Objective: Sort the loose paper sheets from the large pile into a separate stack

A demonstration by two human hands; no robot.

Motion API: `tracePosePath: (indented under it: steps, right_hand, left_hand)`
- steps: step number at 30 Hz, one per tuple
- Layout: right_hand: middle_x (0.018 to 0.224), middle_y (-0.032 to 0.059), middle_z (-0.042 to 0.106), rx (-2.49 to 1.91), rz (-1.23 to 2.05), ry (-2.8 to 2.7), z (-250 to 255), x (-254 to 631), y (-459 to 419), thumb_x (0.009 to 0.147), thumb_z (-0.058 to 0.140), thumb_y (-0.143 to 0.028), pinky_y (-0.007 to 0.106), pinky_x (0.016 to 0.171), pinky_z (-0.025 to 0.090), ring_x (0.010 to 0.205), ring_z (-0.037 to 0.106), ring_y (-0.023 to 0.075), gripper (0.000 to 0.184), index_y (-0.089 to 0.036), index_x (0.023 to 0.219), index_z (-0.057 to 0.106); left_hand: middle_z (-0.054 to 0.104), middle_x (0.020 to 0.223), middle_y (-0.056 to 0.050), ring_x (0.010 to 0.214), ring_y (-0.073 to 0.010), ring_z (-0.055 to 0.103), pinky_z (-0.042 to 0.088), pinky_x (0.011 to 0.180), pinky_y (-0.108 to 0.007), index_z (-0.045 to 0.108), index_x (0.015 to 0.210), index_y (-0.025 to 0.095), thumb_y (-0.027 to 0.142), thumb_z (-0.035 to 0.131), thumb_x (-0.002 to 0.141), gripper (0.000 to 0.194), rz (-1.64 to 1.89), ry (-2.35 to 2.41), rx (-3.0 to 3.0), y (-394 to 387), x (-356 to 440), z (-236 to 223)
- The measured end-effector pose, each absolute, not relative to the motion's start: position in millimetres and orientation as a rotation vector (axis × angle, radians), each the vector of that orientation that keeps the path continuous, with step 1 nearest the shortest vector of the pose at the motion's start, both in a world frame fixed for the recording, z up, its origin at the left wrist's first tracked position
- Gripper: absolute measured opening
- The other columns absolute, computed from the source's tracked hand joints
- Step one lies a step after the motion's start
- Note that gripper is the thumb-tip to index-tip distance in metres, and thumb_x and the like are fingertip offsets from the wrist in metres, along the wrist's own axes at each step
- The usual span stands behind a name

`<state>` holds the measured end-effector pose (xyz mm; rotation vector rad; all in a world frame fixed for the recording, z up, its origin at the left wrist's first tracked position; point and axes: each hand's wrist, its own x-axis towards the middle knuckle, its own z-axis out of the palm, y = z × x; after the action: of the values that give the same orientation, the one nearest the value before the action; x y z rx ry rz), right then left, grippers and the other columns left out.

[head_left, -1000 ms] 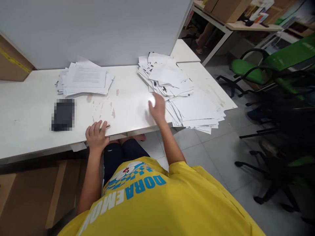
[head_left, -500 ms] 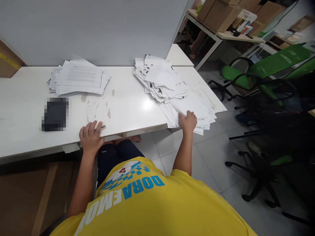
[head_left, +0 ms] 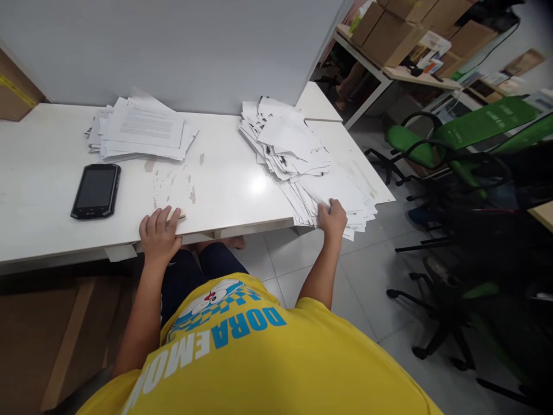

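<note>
Right hand [head_left: 332,218] reaches the loose stack [head_left: 349,187] at two o'clock, having left the bare desk [head_left: 228,173] at one o'clock a second ago.

Across that white desk, a printed pile [head_left: 147,128] lies at eleven o'clock and a dark-marked heap [head_left: 289,135] at one, overlapping the stack; all look ragged, and no sheet appears lifted yet. Right thumb and curled fingers meet the paper's edge; whether they pinch it, one cannot tell. At ten o'clock, the left hand [head_left: 159,233] rests, fingers slightly spread, grip unclear, near a phone [head_left: 95,191] and against a small pale item [head_left: 182,217].
</note>
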<state>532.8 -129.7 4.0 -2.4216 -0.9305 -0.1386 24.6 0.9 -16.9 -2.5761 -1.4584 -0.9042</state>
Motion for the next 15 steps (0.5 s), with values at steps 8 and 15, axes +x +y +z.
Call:
tracePosePath:
  steps: [8, 15]
  right_hand:
    - [0.155, 0.0175, 0.045, -2.44, 0.034, -1.016, 4, 534, -134, 0.084, 0.056, -0.048, 0.054, 0.116, 0.031, 0.142, 0.038, 0.0329, 0.072, -0.013, 0.147, 0.047]
    - [0.154, 0.0125, 0.048, -2.409, 0.056, -0.975, 8, 536, -138, 0.085, 0.054, -0.044, 0.051, 0.117, 0.029, 0.14, 0.038, 0.0315, 0.066, -0.014, 0.144, 0.052]
  left_hand:
    - [0.059, 0.139, -0.015, 0.138, -0.0378, 0.044, 0.019, 0.115, -0.063, 0.061, 0.134, 0.028, 0.023, 0.06, 0.078, 0.057, -1.057, -1.597, -2.549, -16, 32, -39]
    - [0.05, 0.15, -0.016, 0.142, -0.0386, 0.04, 0.02, 0.118, -0.058, 0.048, 0.148, 0.022, 0.023, 0.06, 0.077, 0.072, -0.905, -1.431, -2.682, -19, 38, -8]
